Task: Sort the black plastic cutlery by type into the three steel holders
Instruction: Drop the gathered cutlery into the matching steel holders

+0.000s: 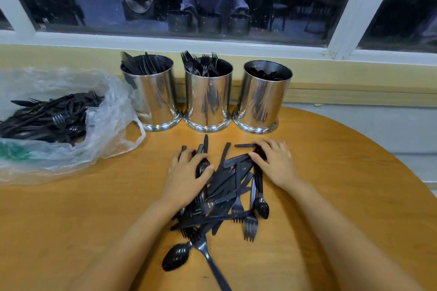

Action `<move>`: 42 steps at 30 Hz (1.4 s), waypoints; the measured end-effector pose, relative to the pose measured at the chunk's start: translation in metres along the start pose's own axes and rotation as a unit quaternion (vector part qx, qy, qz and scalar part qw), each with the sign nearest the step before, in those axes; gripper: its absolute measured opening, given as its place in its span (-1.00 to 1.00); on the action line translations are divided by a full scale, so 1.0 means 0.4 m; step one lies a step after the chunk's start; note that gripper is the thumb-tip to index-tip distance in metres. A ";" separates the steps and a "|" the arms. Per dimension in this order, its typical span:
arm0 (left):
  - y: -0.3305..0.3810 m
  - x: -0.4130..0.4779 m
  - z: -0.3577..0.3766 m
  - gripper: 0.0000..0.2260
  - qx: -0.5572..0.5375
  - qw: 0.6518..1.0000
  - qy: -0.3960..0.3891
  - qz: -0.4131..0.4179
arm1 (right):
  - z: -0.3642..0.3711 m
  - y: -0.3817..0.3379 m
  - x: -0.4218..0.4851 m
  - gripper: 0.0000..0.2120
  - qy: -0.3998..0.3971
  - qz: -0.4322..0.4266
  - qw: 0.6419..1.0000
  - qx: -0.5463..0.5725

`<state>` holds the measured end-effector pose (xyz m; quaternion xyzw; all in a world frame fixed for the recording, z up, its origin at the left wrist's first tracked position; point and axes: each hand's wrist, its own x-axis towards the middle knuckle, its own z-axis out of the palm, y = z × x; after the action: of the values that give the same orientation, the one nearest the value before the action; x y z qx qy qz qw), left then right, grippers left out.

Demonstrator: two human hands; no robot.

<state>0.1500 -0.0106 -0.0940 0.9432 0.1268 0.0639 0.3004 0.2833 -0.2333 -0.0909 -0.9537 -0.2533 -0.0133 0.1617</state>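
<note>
A heap of black plastic cutlery (227, 186), mixing forks, knives and spoons, lies on the wooden table in front of me. My left hand (186, 175) lies on the heap's left side, fingers curled over several handles and thumb against a spoon. My right hand (275, 160) is at the heap's upper right, holding dark handles between thumb and fingers. Three steel holders stand in a row behind the heap. The left holder (151, 99) has knives, the middle holder (208, 101) has forks, and the right holder (262, 99) has spoons lying low inside.
A clear plastic bag (111, 113) holding more black cutlery (47, 118) lies at the left of the round table (343, 172). A loose spoon (176, 258) and fork (205, 250) lie near the front. A window sill and dark window run behind the holders.
</note>
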 end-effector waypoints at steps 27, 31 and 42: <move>0.008 -0.261 -0.022 -0.32 0.054 0.996 -0.048 0.059 | -0.028 -0.164 -0.322 -0.36 -0.083 -0.130 0.988 0.004; 0.026 -0.237 -0.040 -0.35 0.041 0.996 -0.051 0.055 | -0.047 -0.150 -0.301 -0.49 -0.071 -0.113 0.989 0.057; 0.055 -0.052 -0.092 -0.75 -0.068 0.996 0.018 -0.044 | -0.090 -0.201 -0.091 -0.75 -0.004 -0.073 0.986 0.151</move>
<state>0.1271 -0.0134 -0.0523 0.9125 0.1694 0.0763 0.3644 0.2145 -0.1961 -0.0365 -0.8976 -0.3216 0.0167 0.3011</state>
